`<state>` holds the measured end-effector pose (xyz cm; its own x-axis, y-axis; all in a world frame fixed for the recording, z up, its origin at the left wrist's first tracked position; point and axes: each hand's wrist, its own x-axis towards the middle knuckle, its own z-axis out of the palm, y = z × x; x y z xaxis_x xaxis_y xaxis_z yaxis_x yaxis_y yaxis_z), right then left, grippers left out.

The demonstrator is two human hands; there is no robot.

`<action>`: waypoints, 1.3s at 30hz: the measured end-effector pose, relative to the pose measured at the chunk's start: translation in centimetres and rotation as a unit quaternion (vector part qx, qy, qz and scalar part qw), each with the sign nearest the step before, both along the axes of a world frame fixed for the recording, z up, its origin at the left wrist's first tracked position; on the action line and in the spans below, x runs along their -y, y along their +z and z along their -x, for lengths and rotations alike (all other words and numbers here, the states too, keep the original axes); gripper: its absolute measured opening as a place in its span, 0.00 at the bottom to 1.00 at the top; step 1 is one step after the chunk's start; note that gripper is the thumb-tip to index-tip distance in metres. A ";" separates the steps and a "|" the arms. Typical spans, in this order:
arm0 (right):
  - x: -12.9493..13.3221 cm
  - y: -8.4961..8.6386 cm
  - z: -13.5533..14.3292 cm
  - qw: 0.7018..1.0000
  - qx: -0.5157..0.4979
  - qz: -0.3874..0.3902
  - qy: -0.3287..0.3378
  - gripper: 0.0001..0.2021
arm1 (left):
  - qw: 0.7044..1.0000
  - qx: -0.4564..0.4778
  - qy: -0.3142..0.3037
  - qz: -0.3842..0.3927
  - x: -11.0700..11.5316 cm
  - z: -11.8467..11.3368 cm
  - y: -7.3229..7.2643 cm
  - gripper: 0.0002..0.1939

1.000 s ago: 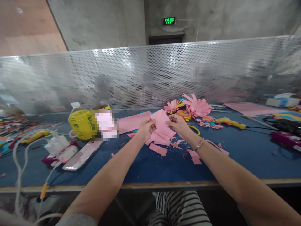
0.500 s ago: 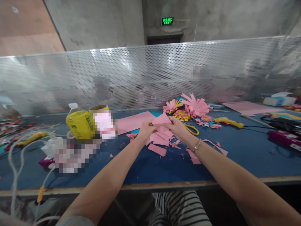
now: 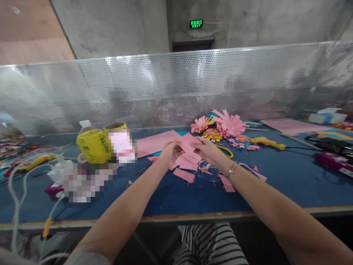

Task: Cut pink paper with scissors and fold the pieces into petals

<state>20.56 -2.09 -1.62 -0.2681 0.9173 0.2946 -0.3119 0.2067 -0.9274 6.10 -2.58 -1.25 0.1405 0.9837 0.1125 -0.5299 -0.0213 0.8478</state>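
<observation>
Both my hands are raised over the middle of the blue table, around a small piece of pink paper (image 3: 189, 142). My left hand (image 3: 172, 151) pinches its left edge, fingers curled. My right hand (image 3: 204, 148) grips the opposite edge between thumb and fingers. Beneath them lie more cut pink paper pieces (image 3: 185, 175) and scraps. A larger pink sheet (image 3: 154, 142) lies behind my left hand, partly over a blue one. Beyond my right hand sit fringed pink paper flowers (image 3: 229, 126), and the yellow handle loop (image 3: 225, 151) of a tool shows close by.
A yellow glue gun (image 3: 268, 143) with a black cord lies at the right. To the left stand a yellow-labelled bottle (image 3: 92, 144) and a roll of tape (image 3: 116, 127). White cables (image 3: 16, 200) cross the left table edge. A perforated metal screen (image 3: 154, 88) closes off the back.
The pink paper has turned slightly between my hands and shows more of its face. My left fingers have shifted a little left and curled more; the right hand stays nearly in place.
</observation>
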 end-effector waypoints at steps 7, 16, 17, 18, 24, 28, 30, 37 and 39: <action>-0.1 0.1 -0.4 0.997 -0.072 0.026 0.016 0.06 | 1.000 0.004 -0.024 0.016 -0.2 0.2 0.2 0.08; -0.8 -0.1 -1.1 0.994 0.063 -0.084 -0.023 0.08 | 0.992 -0.104 -0.044 -0.062 0.1 0.5 -0.1 0.07; -1.0 -0.1 -1.3 0.989 0.093 -0.107 -0.033 0.08 | 0.987 -0.138 -0.030 -0.080 0.2 0.4 -0.2 0.08; -1.0 0.0 -1.4 0.982 0.126 -0.134 -0.044 0.09 | 0.979 -0.173 -0.012 -0.103 0.3 0.2 -0.2 0.09; -1.0 0.2 -1.7 0.942 0.228 -0.243 -0.045 0.17 | 0.945 -0.297 -0.037 -0.134 0.3 -0.5 -0.8 0.18; -1.0 0.0 -1.2 0.966 0.175 -0.190 -0.034 0.19 | 0.944 -0.284 -0.037 -0.164 0.0 -0.3 -1.0 0.15; -1.0 -0.2 -1.1 0.978 0.133 -0.153 -0.041 0.13 | 0.947 -0.272 -0.027 -0.170 -0.1 -0.3 -1.0 0.15; -0.4 0.0 -0.7 0.982 0.116 -0.144 -0.043 0.12 | 0.952 -0.266 -0.031 -0.150 0.1 -0.3 -0.9 0.15; -0.3 0.1 -0.6 0.976 0.132 -0.161 -0.070 0.11 | 0.950 -0.269 -0.036 -0.155 0.2 -0.3 -0.9 0.14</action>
